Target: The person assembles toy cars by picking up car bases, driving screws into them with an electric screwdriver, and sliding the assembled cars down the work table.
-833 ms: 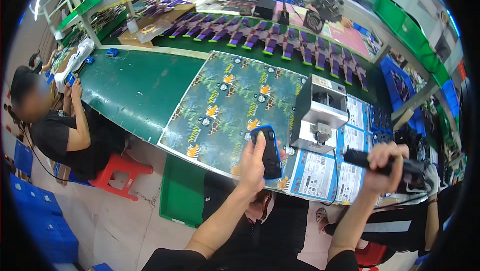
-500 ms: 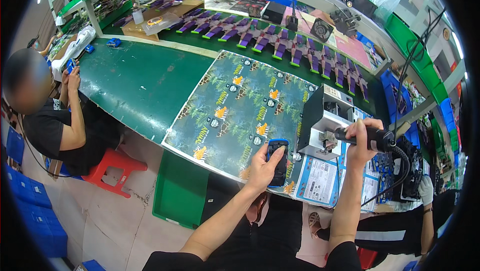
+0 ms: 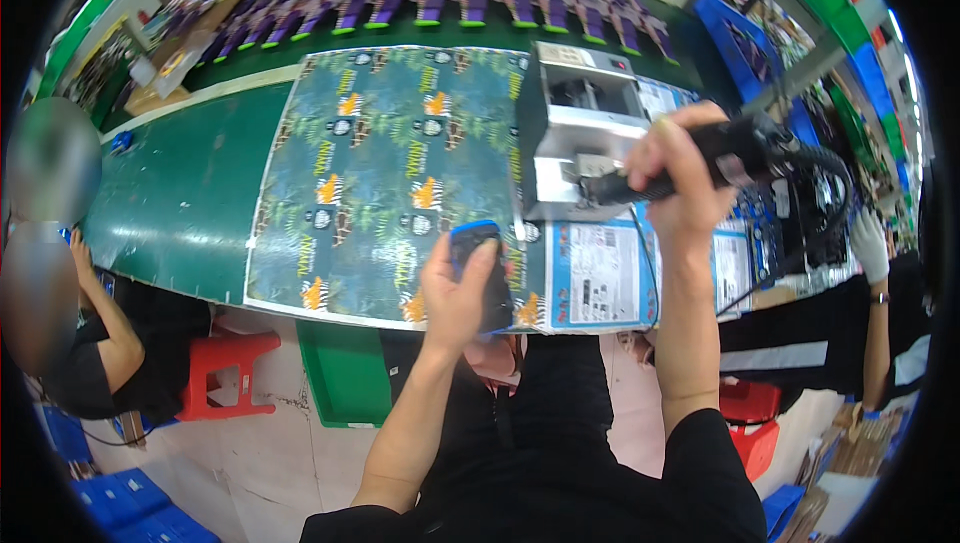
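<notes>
My left hand (image 3: 452,293) is closed around a blue-and-black toy car (image 3: 495,295), thumb lying across its black underside, just above the table's front edge. Wrapped round a black electric screwdriver (image 3: 735,151) is my right hand (image 3: 683,168). The screwdriver is held nearly level, its tip pointing left at the front of a box-shaped screw feeder (image 3: 588,133). Whether the bit touches the feeder is too blurred to tell. A thick coiled cable (image 3: 835,178) runs from the screwdriver's rear end.
Patterned sheets (image 3: 380,163) and a blue-and-white printed sheet (image 3: 600,278) cover the table. Purple-and-green parts (image 3: 430,3) line the belt behind. One person works at left beside a red stool (image 3: 225,373); a gloved hand (image 3: 870,248) is at right. A green bin (image 3: 340,373) sits below.
The view has swung, so table and feeder appear further left and higher. Both hands keep their holds; the screwdriver's tip stays by the feeder. The toy car is tilted slightly more.
</notes>
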Action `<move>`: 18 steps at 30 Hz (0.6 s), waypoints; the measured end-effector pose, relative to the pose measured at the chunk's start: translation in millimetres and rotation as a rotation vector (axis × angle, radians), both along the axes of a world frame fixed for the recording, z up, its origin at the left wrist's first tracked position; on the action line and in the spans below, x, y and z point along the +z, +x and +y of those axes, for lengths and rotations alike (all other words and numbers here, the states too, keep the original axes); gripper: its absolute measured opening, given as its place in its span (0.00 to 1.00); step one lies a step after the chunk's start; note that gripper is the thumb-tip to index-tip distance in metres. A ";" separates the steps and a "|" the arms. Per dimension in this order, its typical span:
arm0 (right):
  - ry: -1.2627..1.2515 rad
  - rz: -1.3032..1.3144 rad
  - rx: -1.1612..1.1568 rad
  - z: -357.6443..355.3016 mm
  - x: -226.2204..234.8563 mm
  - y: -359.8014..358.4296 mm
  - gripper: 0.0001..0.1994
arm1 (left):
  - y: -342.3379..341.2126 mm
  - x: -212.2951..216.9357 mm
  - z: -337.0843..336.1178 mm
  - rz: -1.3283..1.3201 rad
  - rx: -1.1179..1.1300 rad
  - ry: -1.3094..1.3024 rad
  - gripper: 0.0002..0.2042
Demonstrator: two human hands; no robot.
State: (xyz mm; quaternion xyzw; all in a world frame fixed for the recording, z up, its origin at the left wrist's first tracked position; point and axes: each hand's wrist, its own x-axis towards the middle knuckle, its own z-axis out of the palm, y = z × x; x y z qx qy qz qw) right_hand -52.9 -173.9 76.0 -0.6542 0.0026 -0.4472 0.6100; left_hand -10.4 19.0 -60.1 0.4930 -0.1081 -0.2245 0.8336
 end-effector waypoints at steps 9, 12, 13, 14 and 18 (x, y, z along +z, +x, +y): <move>-0.037 0.113 0.025 1.6 14.4 2.5 0.09 | -4.9 -5.6 -3.2 -0.040 -0.038 0.010 0.11; 0.065 0.229 0.095 -3.7 15.3 -3.1 0.09 | -3.2 -8.5 -1.9 -0.038 -0.040 -0.009 0.12; 0.138 0.184 0.129 0.5 12.3 -10.6 0.09 | -2.5 -8.9 -0.4 -0.043 -0.046 -0.023 0.13; 0.213 0.140 0.164 5.5 8.7 -18.7 0.09 | -1.0 -7.8 -1.0 -0.041 -0.030 -0.021 0.13; 0.160 -0.290 0.475 28.9 12.4 -34.0 0.07 | 1.9 -6.8 1.5 -0.022 -0.097 -0.032 0.13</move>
